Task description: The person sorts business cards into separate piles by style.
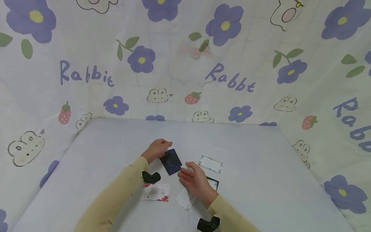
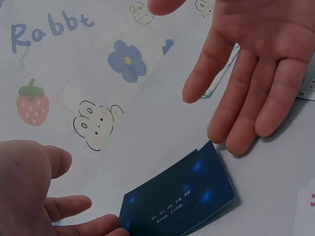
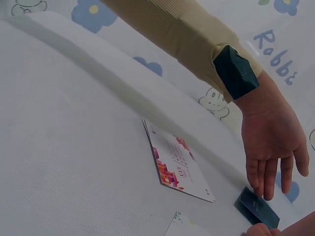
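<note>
Dark blue cards [image 1: 171,162] with small pale print lie on the table in a slightly uneven pile. My left hand [image 1: 156,150] touches their far left edge, its fingers fairly straight in the left wrist view. My right hand [image 1: 196,181] is beside the pile's near right corner, palm turned inward and fingers extended; in the left wrist view those fingers [image 2: 243,93] look apart from the cards. Beneath the right hand, partly hidden by it, are a white card [image 1: 185,199] and a dark-edged card [image 1: 214,183].
White cards with red and pink decoration [image 1: 156,192] lie near the left forearm. A white card with a leafy border [image 1: 210,164] is to the right of the blue pile. Patterned cloth [image 1: 179,71] hangs behind and at both sides of the white table [image 1: 249,145].
</note>
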A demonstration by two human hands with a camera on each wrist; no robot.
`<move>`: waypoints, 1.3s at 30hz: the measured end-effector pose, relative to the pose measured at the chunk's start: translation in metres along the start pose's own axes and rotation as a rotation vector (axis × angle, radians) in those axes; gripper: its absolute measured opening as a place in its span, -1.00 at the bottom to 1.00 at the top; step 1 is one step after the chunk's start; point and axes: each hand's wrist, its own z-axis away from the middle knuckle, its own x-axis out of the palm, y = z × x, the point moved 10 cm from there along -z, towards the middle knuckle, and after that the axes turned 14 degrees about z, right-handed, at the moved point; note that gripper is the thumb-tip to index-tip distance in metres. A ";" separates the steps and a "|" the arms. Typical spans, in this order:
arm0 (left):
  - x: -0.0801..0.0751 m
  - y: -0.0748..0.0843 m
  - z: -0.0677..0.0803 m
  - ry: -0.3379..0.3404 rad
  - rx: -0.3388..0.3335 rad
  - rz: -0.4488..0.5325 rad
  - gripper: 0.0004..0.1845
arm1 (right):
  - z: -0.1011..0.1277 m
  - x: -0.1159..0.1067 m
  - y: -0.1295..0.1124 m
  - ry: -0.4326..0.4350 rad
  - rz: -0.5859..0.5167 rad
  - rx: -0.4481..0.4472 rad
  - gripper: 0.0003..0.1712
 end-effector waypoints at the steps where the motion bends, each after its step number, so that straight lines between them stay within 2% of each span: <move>1: -0.002 -0.002 0.000 0.004 -0.008 0.006 -0.41 | 0.000 0.001 -0.001 0.003 -0.005 -0.005 -0.23; 12: -0.020 -0.007 0.012 0.032 -0.033 0.032 -0.42 | -0.002 0.014 -0.014 -0.004 0.023 -0.026 -0.19; 18: -0.030 -0.017 0.018 0.041 -0.061 0.049 -0.40 | -0.007 0.019 -0.016 -0.001 0.110 -0.017 -0.10; 24: -0.041 -0.030 0.022 0.059 -0.077 0.073 -0.40 | -0.016 0.024 -0.016 -0.003 0.201 -0.012 -0.10; 30: -0.048 -0.042 0.033 0.068 -0.103 0.128 -0.37 | -0.024 0.028 -0.014 -0.018 0.240 0.004 -0.10; 39: -0.058 -0.047 0.051 0.059 -0.108 0.235 -0.32 | -0.027 0.039 -0.018 -0.042 0.301 -0.028 -0.18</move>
